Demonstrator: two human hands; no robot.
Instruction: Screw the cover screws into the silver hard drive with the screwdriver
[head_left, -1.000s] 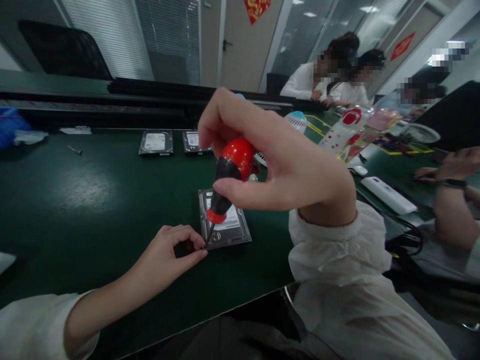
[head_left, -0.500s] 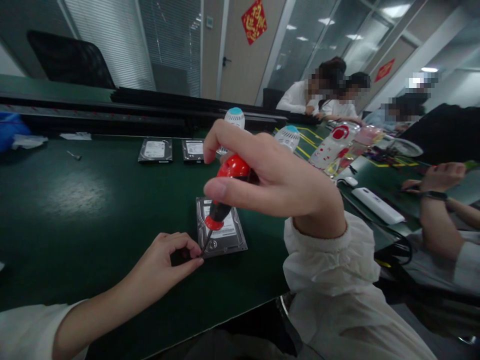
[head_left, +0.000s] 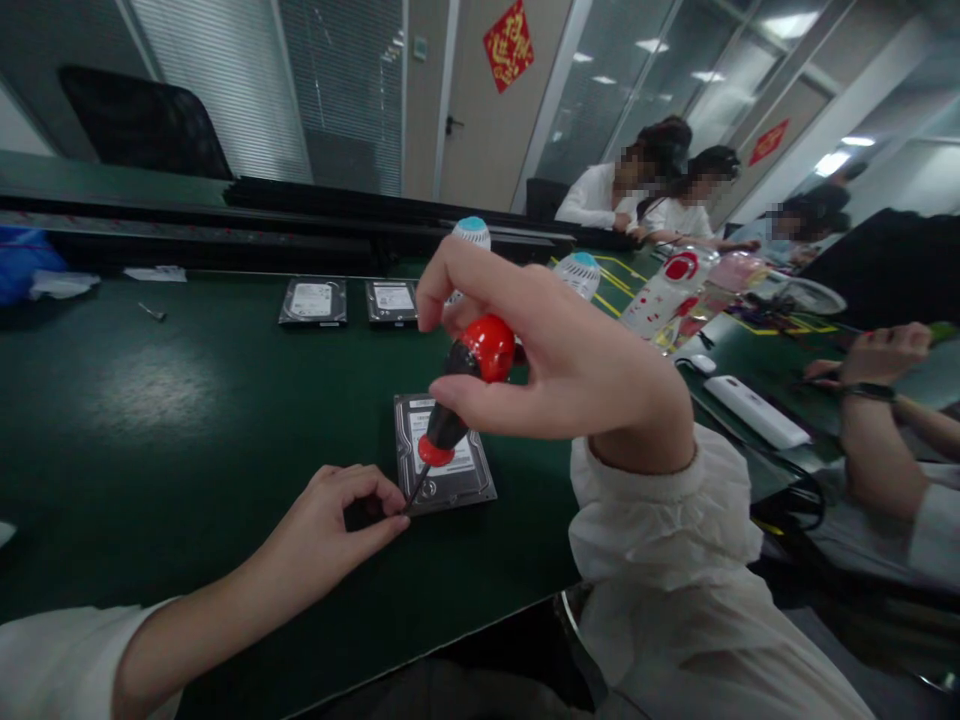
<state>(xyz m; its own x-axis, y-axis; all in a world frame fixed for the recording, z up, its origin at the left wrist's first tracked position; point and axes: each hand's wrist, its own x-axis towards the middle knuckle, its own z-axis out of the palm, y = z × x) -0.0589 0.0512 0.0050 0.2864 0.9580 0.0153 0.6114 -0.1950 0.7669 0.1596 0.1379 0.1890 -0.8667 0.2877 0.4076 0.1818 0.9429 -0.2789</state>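
A hard drive (head_left: 448, 465) lies label up on the green table in front of me. My right hand (head_left: 559, 345) is above it, fingers curled round the red and black handle of a screwdriver (head_left: 450, 425). The screwdriver leans, its thin shaft running down to the drive's near left corner. At that corner my left hand (head_left: 345, 525) has thumb and forefinger pinched together beside the tip. Whatever lies between those fingertips is too small to make out, and the tip itself is partly hidden.
Two more hard drives, one on the left (head_left: 313, 301) and one on the right (head_left: 391, 302), lie farther back. A small metal piece (head_left: 152, 312) rests at left. White power strip (head_left: 757, 411), bottles (head_left: 664, 295) and a co-worker's hand (head_left: 885, 355) are at right.
The screwdriver's handle has tipped to the right and my right hand's fingers have shifted on it. My left hand keeps its pinch at the drive's corner.
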